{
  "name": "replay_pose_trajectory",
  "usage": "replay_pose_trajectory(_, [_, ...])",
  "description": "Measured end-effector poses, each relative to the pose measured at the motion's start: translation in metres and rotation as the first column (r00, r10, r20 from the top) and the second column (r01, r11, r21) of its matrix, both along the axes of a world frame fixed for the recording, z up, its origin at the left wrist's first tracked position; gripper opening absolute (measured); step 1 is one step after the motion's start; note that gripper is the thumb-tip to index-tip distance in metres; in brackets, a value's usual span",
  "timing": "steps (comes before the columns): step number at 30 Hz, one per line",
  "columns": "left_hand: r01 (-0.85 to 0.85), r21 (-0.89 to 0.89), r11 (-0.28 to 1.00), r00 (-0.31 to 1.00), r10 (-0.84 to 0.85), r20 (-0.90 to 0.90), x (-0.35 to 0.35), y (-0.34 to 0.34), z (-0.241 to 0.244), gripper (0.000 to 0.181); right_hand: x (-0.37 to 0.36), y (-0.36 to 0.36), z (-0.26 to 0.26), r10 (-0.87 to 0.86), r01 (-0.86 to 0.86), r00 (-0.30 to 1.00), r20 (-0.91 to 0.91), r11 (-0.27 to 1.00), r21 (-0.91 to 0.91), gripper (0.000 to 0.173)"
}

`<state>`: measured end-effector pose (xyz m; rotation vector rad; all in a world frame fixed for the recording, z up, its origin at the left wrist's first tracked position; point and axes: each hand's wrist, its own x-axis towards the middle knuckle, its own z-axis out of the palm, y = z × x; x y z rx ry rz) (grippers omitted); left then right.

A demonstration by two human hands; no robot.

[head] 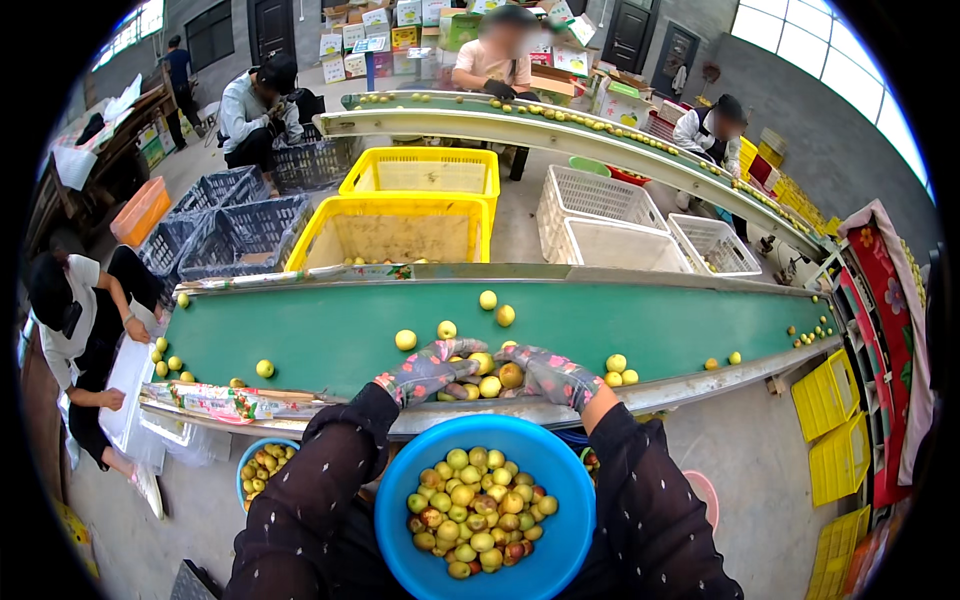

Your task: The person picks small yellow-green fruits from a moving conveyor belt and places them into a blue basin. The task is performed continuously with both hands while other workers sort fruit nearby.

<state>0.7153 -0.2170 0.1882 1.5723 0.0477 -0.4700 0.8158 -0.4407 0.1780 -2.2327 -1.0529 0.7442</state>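
Note:
My left hand point(429, 369) and my right hand point(551, 373) wear grey gloves with a pink flower print. Together they cup a cluster of small yellow-green fruits point(490, 387), jujube-like, some with brown patches. The cluster lies at the near edge of a green conveyor belt point(315, 330), and the fingers partly hide it. Several loose fruits lie just beyond my hands, among them a yellow one point(406, 340). Below the belt's metal rim point(517, 409), in front of my body, stands a blue plastic basin point(397, 517) holding many similar fruits point(480, 510).
Beyond the belt stand yellow crates point(300, 240) and white crates point(622, 236). A second conveyor point(600, 135) carries fruit past two seated people. Another person point(75, 330) sits at the left end. A smaller basin point(244, 465) of fruit stands at lower left, and yellow crates point(840, 457) at right.

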Motion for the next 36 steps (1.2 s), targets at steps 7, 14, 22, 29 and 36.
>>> replay_pose_trajectory(7, [-0.054, -0.233, 0.971, 0.998, 0.058, 0.011, -0.001, -0.014, 0.019, 0.044, -0.016, 0.005, 0.029, 0.001, 0.563, 0.323, -0.946, 0.803, 0.193, 0.044])
replay_pose_trajectory(14, [0.111, -0.519, 0.847, 0.945, -0.251, -0.208, -0.039, -0.008, 0.027, 0.053, -0.063, -0.016, 0.045, 0.172, 0.327, 0.210, -0.962, 0.915, 0.235, 0.054])
replay_pose_trajectory(22, [0.441, -0.192, 0.877, 0.864, -0.473, -0.173, -0.066, 0.003, 0.030, 0.052, -0.059, -0.035, 0.017, 0.184, 0.023, 0.400, -0.898, 0.977, 0.210, 0.056])
replay_pose_trajectory(29, [-0.180, -0.001, 0.984, 0.984, 0.180, -0.003, -0.033, 0.046, 0.019, 0.044, 0.017, -0.048, 0.022, -0.200, 0.364, 0.852, -0.485, 0.891, 0.271, 0.053])
replay_pose_trajectory(36, [-0.029, -0.069, 0.997, 0.992, 0.020, -0.127, -0.015, 0.031, 0.002, 0.049, 0.017, -0.047, 0.017, -0.213, 0.216, 0.976, 0.037, 0.958, -0.187, 0.063])
